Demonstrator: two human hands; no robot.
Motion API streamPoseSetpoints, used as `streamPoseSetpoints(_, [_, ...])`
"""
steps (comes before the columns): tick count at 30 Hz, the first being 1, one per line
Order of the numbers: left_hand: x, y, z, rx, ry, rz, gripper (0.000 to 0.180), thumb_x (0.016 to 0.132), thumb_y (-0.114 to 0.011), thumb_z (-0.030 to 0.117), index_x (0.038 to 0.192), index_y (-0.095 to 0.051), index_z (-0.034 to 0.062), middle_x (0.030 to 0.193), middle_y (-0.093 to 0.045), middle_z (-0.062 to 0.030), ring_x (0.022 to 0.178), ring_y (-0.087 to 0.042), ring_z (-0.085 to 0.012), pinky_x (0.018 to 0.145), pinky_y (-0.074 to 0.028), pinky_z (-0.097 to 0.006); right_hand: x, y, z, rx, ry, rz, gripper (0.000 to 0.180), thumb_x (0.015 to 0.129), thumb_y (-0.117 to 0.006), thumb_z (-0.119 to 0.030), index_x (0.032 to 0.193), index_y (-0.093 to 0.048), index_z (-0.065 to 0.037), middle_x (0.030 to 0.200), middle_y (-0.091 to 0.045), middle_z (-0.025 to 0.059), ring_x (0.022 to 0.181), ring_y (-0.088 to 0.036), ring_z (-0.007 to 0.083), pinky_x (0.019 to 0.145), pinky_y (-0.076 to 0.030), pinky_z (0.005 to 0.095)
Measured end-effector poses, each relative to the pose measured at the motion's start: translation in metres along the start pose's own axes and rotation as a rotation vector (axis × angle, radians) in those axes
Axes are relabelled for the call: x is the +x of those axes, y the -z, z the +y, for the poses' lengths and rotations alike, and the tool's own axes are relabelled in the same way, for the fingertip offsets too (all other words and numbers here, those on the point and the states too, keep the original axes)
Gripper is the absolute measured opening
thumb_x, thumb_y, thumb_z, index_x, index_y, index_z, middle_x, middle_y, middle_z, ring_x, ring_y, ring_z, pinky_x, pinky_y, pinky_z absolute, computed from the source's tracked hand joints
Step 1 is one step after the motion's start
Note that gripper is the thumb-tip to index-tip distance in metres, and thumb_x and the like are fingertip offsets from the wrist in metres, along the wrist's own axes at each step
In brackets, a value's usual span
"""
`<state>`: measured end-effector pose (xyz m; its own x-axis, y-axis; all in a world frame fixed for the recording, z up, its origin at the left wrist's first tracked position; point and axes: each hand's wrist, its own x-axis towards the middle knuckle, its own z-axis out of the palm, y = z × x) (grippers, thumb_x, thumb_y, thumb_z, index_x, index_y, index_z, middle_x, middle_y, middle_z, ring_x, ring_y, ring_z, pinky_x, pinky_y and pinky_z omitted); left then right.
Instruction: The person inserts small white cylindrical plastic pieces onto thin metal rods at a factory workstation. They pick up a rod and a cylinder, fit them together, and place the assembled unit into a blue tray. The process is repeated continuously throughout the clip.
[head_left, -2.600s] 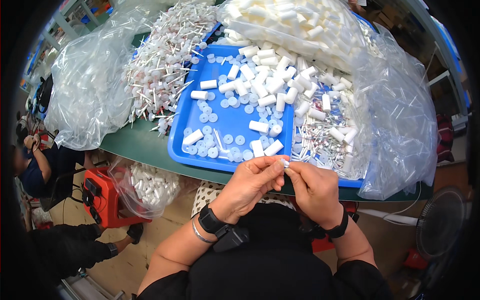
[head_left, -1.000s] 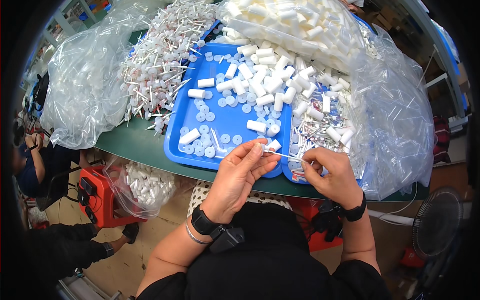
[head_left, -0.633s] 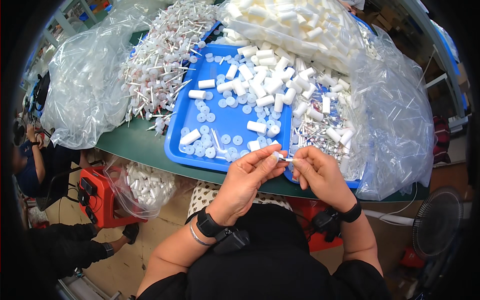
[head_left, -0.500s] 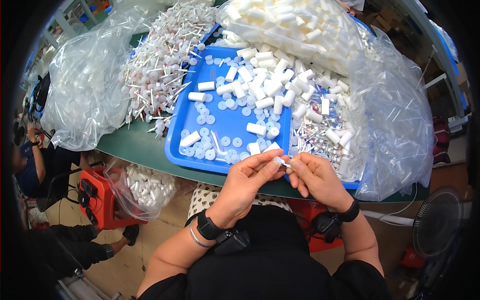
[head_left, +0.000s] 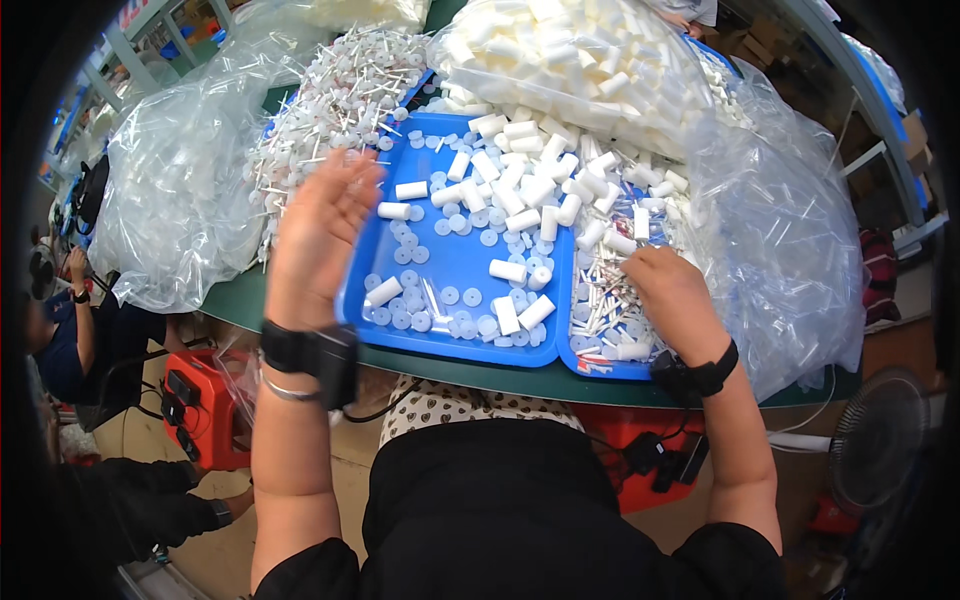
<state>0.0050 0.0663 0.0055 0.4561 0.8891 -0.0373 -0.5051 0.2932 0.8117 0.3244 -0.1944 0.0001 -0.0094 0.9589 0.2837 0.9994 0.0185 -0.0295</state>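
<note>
My left hand [head_left: 325, 235], blurred at the fingertips, is open with its fingers stretched out. It is raised over the left edge of the blue tray [head_left: 352, 318], beside a heap of thin white sticks with translucent discs on them [head_left: 330, 100]. My right hand [head_left: 678, 298] reaches into the right-hand blue tray [head_left: 625, 372]. Its fingers are curled, the tips down among loose thin rods [head_left: 602, 300]; whatever they pinch is hidden. White cylinders [head_left: 520, 190] and pale blue perforated discs [head_left: 410, 300] lie scattered in the left tray.
A clear bag full of white cylinders [head_left: 580, 60] slumps over the back of the trays. Crumpled plastic bags lie at left [head_left: 170, 210] and right [head_left: 780, 240] on the green table [head_left: 235, 302]. A red stool [head_left: 205, 400] and a seated person are at left, a fan [head_left: 880, 440] at right.
My hands, together at the tray's front edge around a small white piece, have parted. The left went up and left toward the stick heap, and the right forward into the rods.
</note>
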Motion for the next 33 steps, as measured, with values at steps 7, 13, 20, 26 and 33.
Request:
streamPoseSetpoints(7, [-0.073, -0.029, -0.076, 1.39, -0.366, -0.589, 0.022, 0.086, -0.07, 0.004, 0.108, -0.072, 0.0037, 0.107, -0.068, -0.0137, 0.101, -0.059, -0.0351, 0.09, -0.05, -0.042, 0.008, -0.003, 0.0, -0.091, 0.108, -0.1, 0.005, 0.079, -0.059, -0.001, 0.084, -0.058, -0.003, 0.085, -0.057, 0.0122, 0.086, -0.061, 0.0315, 0.076, -0.052, 0.043])
streamPoseSetpoints(13, [-0.064, -0.023, -0.089, 1.5, -0.477, -0.618, 0.016, 0.084, -0.065, 0.001, 0.099, -0.069, 0.0004, 0.093, -0.061, -0.0155, 0.094, -0.057, -0.0357, 0.085, -0.048, -0.044, 0.002, 0.005, 0.001, 0.054, 0.081, -0.035, 0.01, 0.08, -0.06, 0.0, 0.09, -0.058, -0.001, 0.084, -0.058, 0.0174, 0.083, -0.06, 0.0379, 0.077, -0.05, 0.0466])
streamPoseSetpoints(20, [-0.061, -0.018, -0.09, 1.547, -0.574, -0.619, 0.006, 0.084, -0.068, 0.007, 0.087, -0.064, 0.0045, 0.09, -0.059, -0.0114, 0.092, -0.056, -0.0323, 0.079, -0.044, -0.042, -0.002, 0.034, -0.007, 0.652, -0.309, 0.095, 0.015, 0.093, -0.066, -0.001, 0.108, -0.064, 0.001, 0.097, -0.072, 0.0123, 0.084, -0.071, 0.0209, 0.075, -0.053, 0.0312])
streamPoseSetpoints(26, [-0.058, -0.023, -0.087, 1.167, -0.425, -0.401, 0.008, 0.094, -0.066, 0.005, 0.1, -0.064, -0.0003, 0.1, -0.058, -0.0116, 0.092, -0.063, -0.0302, 0.079, -0.052, -0.041, -0.007, 0.055, -0.043, 1.138, -0.482, 0.239, 0.011, 0.099, -0.061, -0.002, 0.11, -0.062, 0.001, 0.099, -0.073, 0.0144, 0.083, -0.071, 0.0156, 0.073, -0.054, 0.0261])
streamPoseSetpoints(33, [-0.091, -0.05, -0.081, -0.043, 0.488, -0.208, 0.026, 0.099, -0.07, 0.018, 0.118, -0.066, 0.0009, 0.102, -0.066, -0.0023, 0.091, -0.062, -0.0093, 0.081, -0.051, -0.025, -0.003, 0.036, -0.103, 1.477, -0.484, 0.279, 0.015, 0.102, -0.057, -0.002, 0.114, -0.063, 0.003, 0.101, -0.073, 0.0185, 0.085, -0.074, 0.021, 0.077, -0.059, 0.0304])
